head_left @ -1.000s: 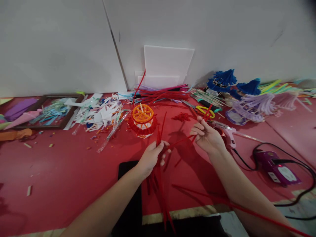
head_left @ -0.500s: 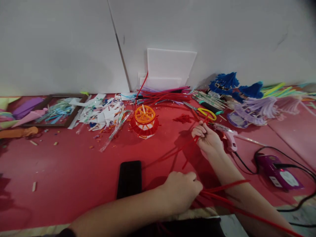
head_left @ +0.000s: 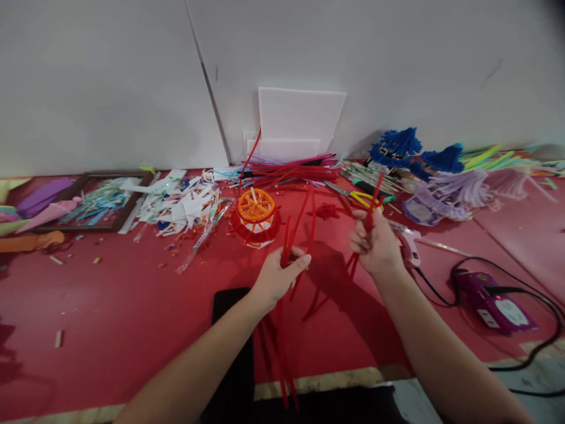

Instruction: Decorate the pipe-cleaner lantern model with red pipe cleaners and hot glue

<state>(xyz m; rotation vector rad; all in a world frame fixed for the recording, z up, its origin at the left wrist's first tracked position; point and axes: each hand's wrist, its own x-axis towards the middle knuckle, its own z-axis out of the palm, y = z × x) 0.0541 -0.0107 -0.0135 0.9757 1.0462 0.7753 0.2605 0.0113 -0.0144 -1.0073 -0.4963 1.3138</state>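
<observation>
Near the middle, my left hand (head_left: 282, 274) is closed around several long red pipe cleaners (head_left: 282, 347), whose ends stick out above and hang down below it. My right hand (head_left: 373, 238) is up to the right, with its fingers wrapped round more red pipe cleaners (head_left: 378, 188). A gap separates the two hands. Behind my left hand stands an orange wheel-topped piece (head_left: 256, 206) with a red fringe round it. A small heap of red bits (head_left: 327, 211) lies between that piece and my right hand.
Yellow-handled scissors (head_left: 364, 199) and a pink glue gun (head_left: 410, 247) lie close to my right hand. A purple power box (head_left: 497, 303) with black cables sits at right. Beneath my left forearm is a black phone (head_left: 227, 300). White scraps (head_left: 189, 203) and a brown frame (head_left: 121, 218) lie left.
My left hand has moved up and turned, so its red pipe cleaners now run up and down instead of toward the lower right. My right hand has shifted slightly right, its pipe cleaners more upright.
</observation>
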